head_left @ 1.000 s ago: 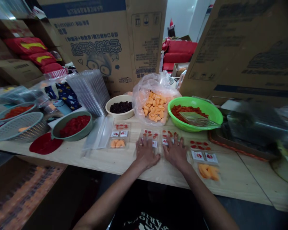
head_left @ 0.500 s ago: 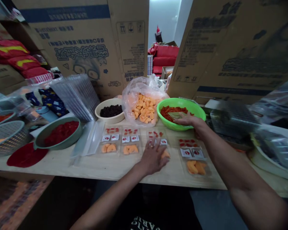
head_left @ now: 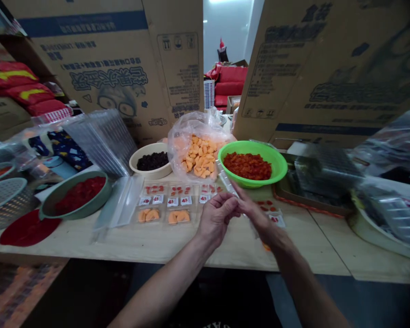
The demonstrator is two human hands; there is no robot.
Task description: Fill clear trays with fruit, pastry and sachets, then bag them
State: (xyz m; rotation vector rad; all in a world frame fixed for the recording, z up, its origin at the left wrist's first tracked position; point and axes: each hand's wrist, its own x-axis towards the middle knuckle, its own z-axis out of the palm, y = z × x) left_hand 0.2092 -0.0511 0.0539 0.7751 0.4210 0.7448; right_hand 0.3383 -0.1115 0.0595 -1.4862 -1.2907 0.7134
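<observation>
Above the middle of the table, my left hand [head_left: 217,215] and my right hand [head_left: 254,212] meet. A narrow silvery strip [head_left: 228,178], perhaps a row of packets seen edge-on, slants up from between them. My left fingers pinch at its lower end, while my right fingers lie closed along it. Under and beside the hands stand clear compartment trays with red pieces, small white packets and orange pieces: one tray at the left [head_left: 149,202], another [head_left: 179,203], and others partly hidden by my hands. A green bowl [head_left: 278,171] of red pieces stands just beyond.
Behind the trays are a plastic bag [head_left: 181,157] of orange pieces and a cream bowl [head_left: 135,165] of dark pieces. To the left stand a grey-green bowl [head_left: 77,212] and stacked clear trays [head_left: 104,141]. At right are a dark tray [head_left: 314,198] and a pale tub [head_left: 379,223]. Cardboard boxes [head_left: 105,54] rise behind.
My right hand has come back from the green bowl to my left hand, bringing the flat thing it held. My left hand has lifted off a tray and closed into a pinch.
</observation>
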